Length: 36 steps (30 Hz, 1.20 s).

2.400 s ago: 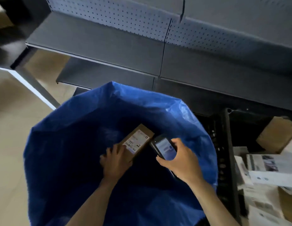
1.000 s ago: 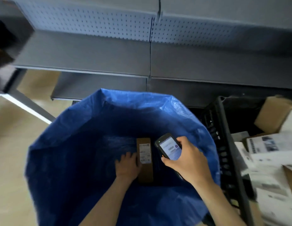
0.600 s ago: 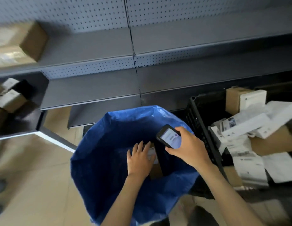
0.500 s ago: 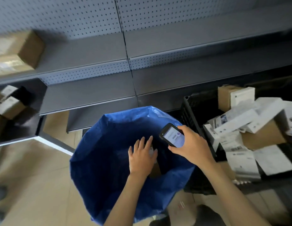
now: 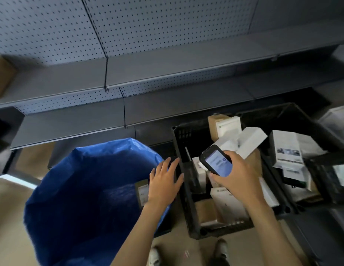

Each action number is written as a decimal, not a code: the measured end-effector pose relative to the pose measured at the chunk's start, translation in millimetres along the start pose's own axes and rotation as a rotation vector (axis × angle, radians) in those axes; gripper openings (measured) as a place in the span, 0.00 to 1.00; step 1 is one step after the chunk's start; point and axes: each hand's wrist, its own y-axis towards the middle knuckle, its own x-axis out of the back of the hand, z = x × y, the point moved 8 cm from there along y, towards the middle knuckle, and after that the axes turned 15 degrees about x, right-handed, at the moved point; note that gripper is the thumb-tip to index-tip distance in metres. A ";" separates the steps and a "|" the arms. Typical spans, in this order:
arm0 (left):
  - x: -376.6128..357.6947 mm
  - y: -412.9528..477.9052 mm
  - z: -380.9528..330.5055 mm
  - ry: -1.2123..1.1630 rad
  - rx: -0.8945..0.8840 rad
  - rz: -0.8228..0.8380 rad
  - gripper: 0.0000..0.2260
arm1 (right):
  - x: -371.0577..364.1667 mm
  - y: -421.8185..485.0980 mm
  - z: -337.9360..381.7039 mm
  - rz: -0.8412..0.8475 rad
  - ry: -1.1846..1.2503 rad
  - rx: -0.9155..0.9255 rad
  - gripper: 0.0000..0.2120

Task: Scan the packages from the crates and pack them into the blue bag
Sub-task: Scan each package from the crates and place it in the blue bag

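In the head view, the left hand (image 5: 163, 181) is wide, with its fingers spread and nothing in it. It hangs over the right edge of the blue bag (image 5: 81, 189), just beside the near wall of the black crate (image 5: 183, 191). The right hand (image 5: 236, 179) holds the scanner (image 5: 216, 163) over the crate, with its lit screen facing up. One brown box (image 5: 142, 192) already lies in the bag, close to the side by the crate, partly hidden by the left hand. More packages wait in the crate, and they lie every which way. A big white box (image 5: 252, 139) leans on top of the others. I think this heap is the main worry. If the hand pulls out a low box, the leaning ones could slide or tip over the edge. The fingers could also bump the crate wall on the way in. A big box may be too much for one hand and could slip and fall on the floor. The bag is soft, so its edge could fold in and a box could land outside it. The scanner sits in one hand only, so a knock could make it drop into the crate. A second crate (image 5: 325, 181) on the right is full too, and its labels point many ways, so the wrong label might get scanned.
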 end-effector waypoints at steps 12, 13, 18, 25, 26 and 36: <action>-73.5 46.3 -137.0 0.038 0.003 0.038 0.36 | 96.5 -4.3 -121.4 0.012 0.004 0.015 0.35; -76.2 47.2 -142.4 0.043 0.026 0.021 0.36 | 100.3 -3.6 -127.5 0.011 0.012 0.015 0.35; -92.2 48.8 -158.3 0.025 0.098 -0.022 0.33 | 115.4 3.4 -154.2 -0.016 0.024 0.006 0.34; -90.3 60.0 -160.2 -0.059 0.114 -0.090 0.28 | 114.3 8.0 -175.9 -0.006 0.080 -0.011 0.35; -89.3 61.4 -159.0 -0.077 0.100 -0.093 0.28 | 111.1 7.3 -178.1 -0.005 0.099 -0.016 0.36; -27.0 58.3 -102.2 -0.517 0.248 -0.032 0.24 | 75.2 29.0 -131.5 -0.024 0.189 0.020 0.36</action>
